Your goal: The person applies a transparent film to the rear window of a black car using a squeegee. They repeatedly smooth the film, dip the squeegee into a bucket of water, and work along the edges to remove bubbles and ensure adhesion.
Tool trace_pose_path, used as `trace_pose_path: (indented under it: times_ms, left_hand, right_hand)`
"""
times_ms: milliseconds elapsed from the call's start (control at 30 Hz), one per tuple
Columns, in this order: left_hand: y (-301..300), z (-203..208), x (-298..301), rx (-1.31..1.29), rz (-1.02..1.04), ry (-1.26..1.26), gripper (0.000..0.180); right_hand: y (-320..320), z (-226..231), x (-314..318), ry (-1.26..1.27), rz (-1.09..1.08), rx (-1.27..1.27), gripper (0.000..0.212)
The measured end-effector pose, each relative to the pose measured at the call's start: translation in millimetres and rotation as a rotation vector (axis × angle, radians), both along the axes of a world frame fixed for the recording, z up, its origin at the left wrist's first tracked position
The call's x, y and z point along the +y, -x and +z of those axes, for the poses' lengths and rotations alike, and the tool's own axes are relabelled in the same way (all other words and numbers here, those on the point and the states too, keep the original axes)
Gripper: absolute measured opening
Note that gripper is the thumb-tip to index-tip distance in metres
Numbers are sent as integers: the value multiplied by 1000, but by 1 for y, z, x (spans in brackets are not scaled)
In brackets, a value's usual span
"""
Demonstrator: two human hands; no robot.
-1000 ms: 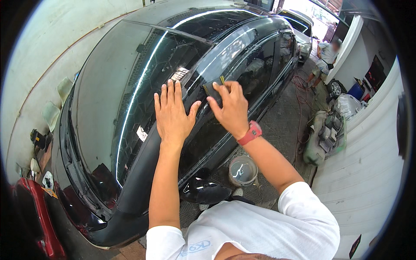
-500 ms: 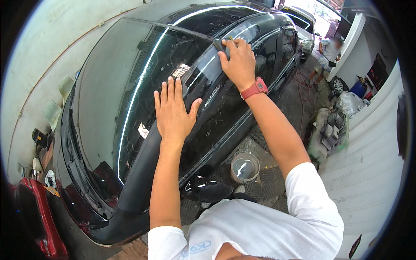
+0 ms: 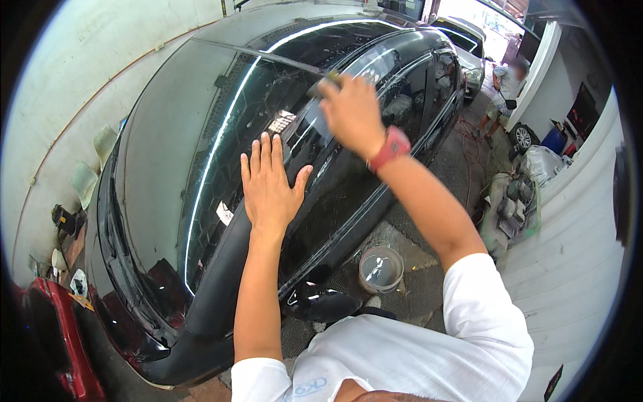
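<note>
A person's left hand [image 3: 268, 184], fingers spread, presses flat on the black car [image 3: 161, 154] windshield [image 3: 261, 114], near a small white sticker [image 3: 224, 213] low on the glass and a pale rectangular label [image 3: 281, 122] higher up. The right hand [image 3: 351, 110], blurred, closes on a small tool [image 3: 330, 76] at the windshield's upper edge, a red watch [image 3: 390, 149] on its wrist. A grey bucket [image 3: 380, 269] sits on the floor beside the car.

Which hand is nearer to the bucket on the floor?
Left. The left hand lies flat on the car's windshield, up-left of the bucket; the right hand reaches farther up the glass, blurred.
</note>
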State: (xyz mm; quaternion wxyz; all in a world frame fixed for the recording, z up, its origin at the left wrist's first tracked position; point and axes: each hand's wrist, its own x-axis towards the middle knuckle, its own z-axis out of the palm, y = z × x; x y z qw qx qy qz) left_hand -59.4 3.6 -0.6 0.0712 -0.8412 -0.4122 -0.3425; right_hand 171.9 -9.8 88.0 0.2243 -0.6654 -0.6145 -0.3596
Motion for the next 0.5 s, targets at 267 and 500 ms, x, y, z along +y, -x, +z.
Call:
trace_pose_path:
  times_ms: [267,500]
  left_hand:
    - [-10,-1,-5,-19,-25,-5,90]
    - [1,-1,2,-6,27,-39,90]
  right_hand:
    - [-105,25,28,3,-176,52,40]
    - [11,-9,-8,38,251,-37,41]
